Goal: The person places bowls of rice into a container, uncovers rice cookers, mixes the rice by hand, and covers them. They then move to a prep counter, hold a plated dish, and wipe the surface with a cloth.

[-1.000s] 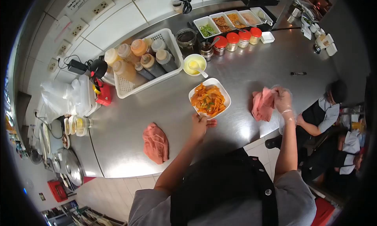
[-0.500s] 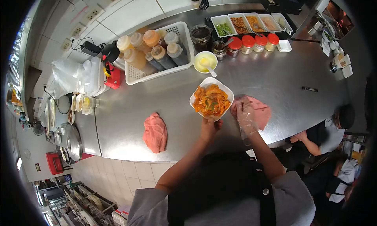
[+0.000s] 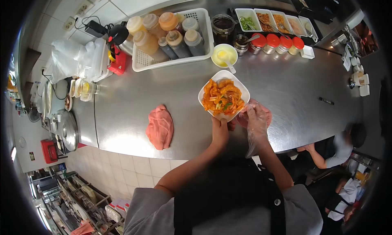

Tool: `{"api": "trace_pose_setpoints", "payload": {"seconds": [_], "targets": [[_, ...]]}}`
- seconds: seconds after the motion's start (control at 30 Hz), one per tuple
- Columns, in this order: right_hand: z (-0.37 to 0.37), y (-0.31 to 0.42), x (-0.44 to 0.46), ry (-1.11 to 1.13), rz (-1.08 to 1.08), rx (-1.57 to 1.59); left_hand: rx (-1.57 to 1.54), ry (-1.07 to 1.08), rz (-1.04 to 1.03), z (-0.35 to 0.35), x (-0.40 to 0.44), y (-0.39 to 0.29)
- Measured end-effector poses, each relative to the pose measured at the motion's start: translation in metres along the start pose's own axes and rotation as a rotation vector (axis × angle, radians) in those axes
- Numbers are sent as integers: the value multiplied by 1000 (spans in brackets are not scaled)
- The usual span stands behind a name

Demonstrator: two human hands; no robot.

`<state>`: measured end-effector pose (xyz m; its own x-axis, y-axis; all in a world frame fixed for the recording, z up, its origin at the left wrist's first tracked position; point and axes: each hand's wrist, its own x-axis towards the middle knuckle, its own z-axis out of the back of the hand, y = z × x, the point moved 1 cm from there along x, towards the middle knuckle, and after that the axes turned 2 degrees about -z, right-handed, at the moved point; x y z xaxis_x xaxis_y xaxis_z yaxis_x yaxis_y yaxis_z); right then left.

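Note:
A white square-sided bowl [image 3: 241,87] of orange-red sauced food [image 3: 223,97] with green bits is raised above the steel counter. My left hand [image 3: 220,133], bare, grips its near edge from below. My right hand [image 3: 257,122], in a clear plastic glove, is closed on a pink cloth [image 3: 264,112] just right of the bowl. The cloth reaches in under the bowl's right side; whether it touches the bowl I cannot tell. Beyond the bowl stands a small pale-yellow bowl [image 3: 219,62] with a white spoon [image 3: 230,67].
Another pink cloth [image 3: 160,126] lies to the left. A white basket [image 3: 141,66] of squeeze bottles stands at the back, beside dark jars [image 3: 223,28], red-lidded jars [image 3: 272,43] and topping trays [image 3: 247,20]. A marker [image 3: 326,101] lies right. A co-worker's hand [image 3: 306,148] rests at the counter's right edge.
The pink cloth has moved left with my right hand, closer to the held bowl, and looks more bunched. My left hand keeps its hold. The whole view has shifted slightly.

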<state>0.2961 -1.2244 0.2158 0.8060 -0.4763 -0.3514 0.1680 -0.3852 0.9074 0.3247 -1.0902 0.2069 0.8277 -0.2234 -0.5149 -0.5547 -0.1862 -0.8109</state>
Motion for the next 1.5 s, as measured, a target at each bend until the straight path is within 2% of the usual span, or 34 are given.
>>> {"api": "trace_pose_setpoints", "payload": {"seconds": [0.17,0.23,0.27,0.33,0.4,0.43,0.47,0.5,0.57,0.6,0.63,0.7,0.73,0.77,0.8,0.87,0.9,0.97,1.0,1.03,1.13,1.2,1.5], "targets": [[10,6,3,25,100,-219,56,-71,-20,7,3,-6],[24,20,5,107,-174,185,47,-93,-32,13,7,-5],[24,24,9,33,-143,294,60,-102,-4,16,9,-3],[35,59,10,103,-125,251,67,-112,23,24,13,3],[43,76,17,174,-108,207,24,41,104,31,13,13],[48,77,23,-7,-87,207,15,36,104,32,8,10],[55,77,27,-188,-65,204,-6,137,159,31,0,5],[65,76,33,-183,-68,195,-28,239,214,32,-8,2],[81,73,43,-118,41,-292,1,299,231,47,-20,3],[81,70,46,-15,30,-328,42,365,245,57,-25,2],[80,65,46,-14,28,-334,36,365,247,72,-22,8],[68,50,43,175,241,-451,185,283,-65,104,-12,25],[63,42,39,173,203,-338,178,280,-64,108,-10,20],[56,37,35,181,203,-343,263,168,-103,109,-5,7],[48,33,29,167,295,-446,348,54,-141,108,0,-5],[35,25,25,179,544,-567,424,26,-201,100,2,-30],[30,24,20,183,546,-570,506,3,-258,98,6,-37],[14,29,5,261,266,-391,596,-16,-246,96,17,-42],[23,6,10,256,184,-309,690,-32,-232,95,21,-42],[21,4,11,259,182,-313,686,-35,-231,96,27,-41],[13,0,10,215,275,-466,858,-50,-442,95,38,-41],[12,-3,8,170,142,-400,750,15,-296,84,32,-61],[-9,17,14,93,193,-467,733,121,-384,86,42,-74]]}}
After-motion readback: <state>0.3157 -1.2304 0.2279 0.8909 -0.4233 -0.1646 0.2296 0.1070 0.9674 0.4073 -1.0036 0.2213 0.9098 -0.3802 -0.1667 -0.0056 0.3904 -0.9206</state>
